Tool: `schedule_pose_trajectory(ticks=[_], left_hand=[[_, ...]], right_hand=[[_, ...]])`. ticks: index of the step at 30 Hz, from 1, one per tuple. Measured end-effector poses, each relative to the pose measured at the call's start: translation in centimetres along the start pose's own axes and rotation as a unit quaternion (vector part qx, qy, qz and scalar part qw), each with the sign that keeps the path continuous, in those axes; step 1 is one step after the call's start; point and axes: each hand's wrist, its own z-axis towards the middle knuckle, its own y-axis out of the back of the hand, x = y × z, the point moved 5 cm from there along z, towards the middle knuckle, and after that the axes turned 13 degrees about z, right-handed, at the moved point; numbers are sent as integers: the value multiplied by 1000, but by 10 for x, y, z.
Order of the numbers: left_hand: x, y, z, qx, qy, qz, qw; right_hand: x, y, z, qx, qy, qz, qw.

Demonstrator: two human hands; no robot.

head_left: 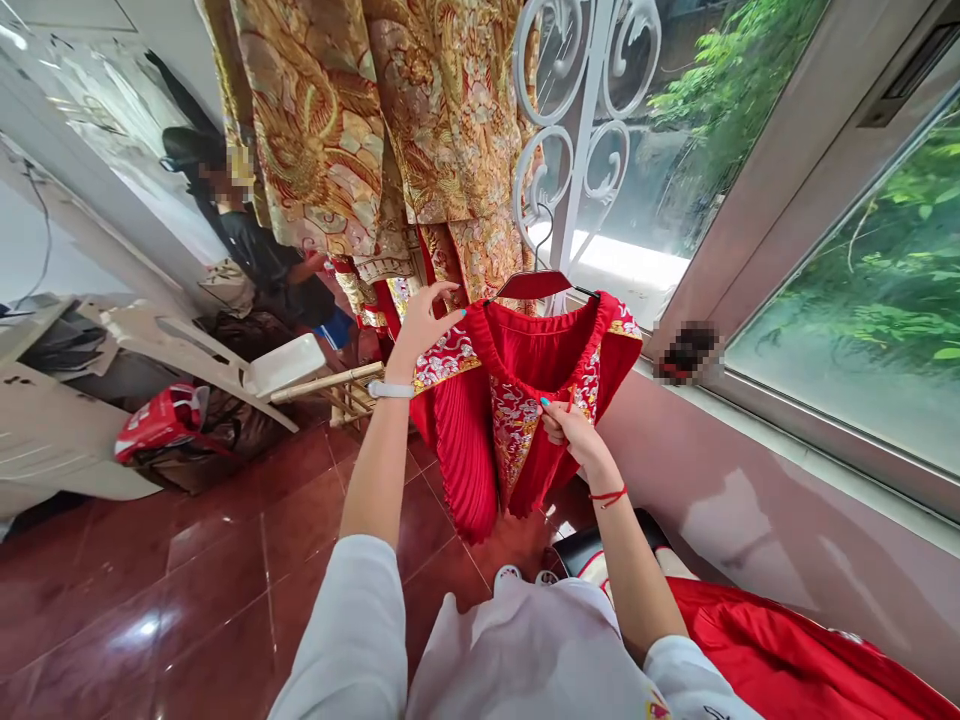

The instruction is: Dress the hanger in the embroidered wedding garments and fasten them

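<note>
A red pleated skirt (466, 455) with a gathered waistband and silver-and-gold embroidered panels is spread on a black clothes hanger (537, 284). My left hand (429, 325) is at the left end of the waistband, thumb and forefinger apart, the thumb tip at the red fabric. At the front of the skirt, just below the waistband, my right hand (571, 428) is closed with its thumb on the cloth. A thin red strip stands up beside its fingers. Whether the hanger's hook rests on the white scrolled grille (581, 150) I cannot tell.
Gold embroidered garments (322, 130) hang behind the skirt. A window ledge (787, 440) runs along the right. Red cloth (772, 640) lies at lower right. Leftward are a bamboo rack (330, 382), a white plastic chair (187, 345), a red bag (161, 420) and another person (262, 260).
</note>
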Motion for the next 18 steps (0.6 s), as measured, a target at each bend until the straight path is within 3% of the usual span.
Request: schedule_pose_trajectory(ticks=[2, 3, 7, 10, 13, 16, 17, 18], left_hand=[[24, -14, -9, 72, 29, -7, 997], [33, -21, -15, 71, 55, 2, 996], [40, -32, -35, -112, 136, 102, 979], [30, -35, -39, -169, 159, 132, 964], [14, -35, -53, -207, 176, 94, 958], [-20, -52, -103, -278, 170, -7, 946], [-35, -68, -125, -262, 161, -64, 949], [-52, -88, -147, -209, 149, -135, 957]], right_hand=[[3, 0, -1, 0, 3, -6, 1000], [6, -1, -1, 2, 3, -9, 1000], [38, -5, 1, 15, 7, -23, 1000], [69, -3, -1, 19, 35, -34, 999], [70, -4, -10, 27, 29, -57, 998], [43, -8, -17, 21, 9, -57, 998], [34, -10, -18, 16, 11, -47, 999], [26, -13, -18, 12, 15, -34, 999]])
